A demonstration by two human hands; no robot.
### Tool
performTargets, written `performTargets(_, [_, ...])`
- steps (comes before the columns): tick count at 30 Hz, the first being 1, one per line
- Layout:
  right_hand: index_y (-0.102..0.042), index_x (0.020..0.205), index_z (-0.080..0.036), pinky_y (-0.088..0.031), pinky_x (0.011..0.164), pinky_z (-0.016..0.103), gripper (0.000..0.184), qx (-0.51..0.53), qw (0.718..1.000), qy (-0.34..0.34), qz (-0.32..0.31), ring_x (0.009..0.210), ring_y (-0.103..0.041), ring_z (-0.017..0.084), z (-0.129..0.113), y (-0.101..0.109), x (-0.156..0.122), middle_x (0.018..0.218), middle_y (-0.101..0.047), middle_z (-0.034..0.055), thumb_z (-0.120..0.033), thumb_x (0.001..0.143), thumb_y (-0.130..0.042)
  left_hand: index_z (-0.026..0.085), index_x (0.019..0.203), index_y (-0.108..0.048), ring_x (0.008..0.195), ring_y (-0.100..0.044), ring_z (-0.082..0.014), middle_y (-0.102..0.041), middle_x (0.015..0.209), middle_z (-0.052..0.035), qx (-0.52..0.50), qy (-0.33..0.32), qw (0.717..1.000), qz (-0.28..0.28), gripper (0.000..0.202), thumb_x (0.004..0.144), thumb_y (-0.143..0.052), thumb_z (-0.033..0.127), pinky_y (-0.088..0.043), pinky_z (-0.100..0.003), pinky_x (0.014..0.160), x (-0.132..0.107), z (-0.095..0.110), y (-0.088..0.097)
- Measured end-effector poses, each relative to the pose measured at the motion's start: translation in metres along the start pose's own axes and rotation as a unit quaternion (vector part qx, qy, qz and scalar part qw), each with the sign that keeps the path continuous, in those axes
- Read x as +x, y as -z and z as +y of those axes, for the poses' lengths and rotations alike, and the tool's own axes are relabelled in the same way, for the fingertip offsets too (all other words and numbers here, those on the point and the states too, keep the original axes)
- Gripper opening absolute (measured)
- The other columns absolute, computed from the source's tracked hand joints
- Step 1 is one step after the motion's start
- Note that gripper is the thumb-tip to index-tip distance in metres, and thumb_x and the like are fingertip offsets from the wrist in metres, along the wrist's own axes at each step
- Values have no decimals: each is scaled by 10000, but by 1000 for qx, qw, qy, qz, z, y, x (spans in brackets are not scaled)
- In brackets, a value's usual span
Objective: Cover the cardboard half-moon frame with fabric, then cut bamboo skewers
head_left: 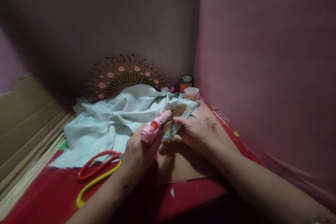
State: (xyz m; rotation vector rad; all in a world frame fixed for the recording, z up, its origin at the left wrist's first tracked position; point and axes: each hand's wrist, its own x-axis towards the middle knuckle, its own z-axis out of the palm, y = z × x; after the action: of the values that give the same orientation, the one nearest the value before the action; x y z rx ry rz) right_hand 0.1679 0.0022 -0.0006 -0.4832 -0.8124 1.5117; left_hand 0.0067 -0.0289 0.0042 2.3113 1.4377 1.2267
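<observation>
My left hand (139, 150) is wrapped round a pink hot glue gun (157, 126), its front end pointing away and to the right. That end meets a piece of brown cardboard (180, 109) with light blue patterned fabric (189, 109) along its edges. Thumb and fingers of my right hand (193, 131) pinch the near right side of this fabric-edged piece and hold it up off the table. Beneath it lies a flat brown cardboard sheet (189, 168). Whether glue is coming out cannot be seen.
A crumpled light blue cloth (99, 129) spreads behind my left hand. Scissors (98, 182) with red and yellow handles lie at the left. A flower-decorated fan (115, 73) stands at the back wall, a paper cup (191, 93) and a jar (187, 79) in the corner.
</observation>
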Motion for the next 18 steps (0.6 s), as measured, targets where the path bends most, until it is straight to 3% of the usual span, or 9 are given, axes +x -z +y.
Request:
performTargets(12, [-621, 978, -221, -515, 730, 347, 406, -5, 1000, 0, 6, 810, -634, 208, 2, 1, 0, 768, -680, 2, -76, 602, -571, 166, 1032, -616, 665, -620, -173, -658, 800, -54, 16, -24, 1000, 6, 291, 827, -503, 338, -519, -278, 614, 2, 2, -1])
performTargets(18, [-618, 922, -221, -497, 758, 349, 296, -3, 1000, -13, 0, 843, -622, 215, 1, -3, -5, 670, -647, -25, -103, 653, -576, 192, 1053, -616, 846, -626, -221, -664, 895, -71, -7, -35, 999, -26, 307, 825, -496, 360, -513, -324, 767, 9, 14, -1])
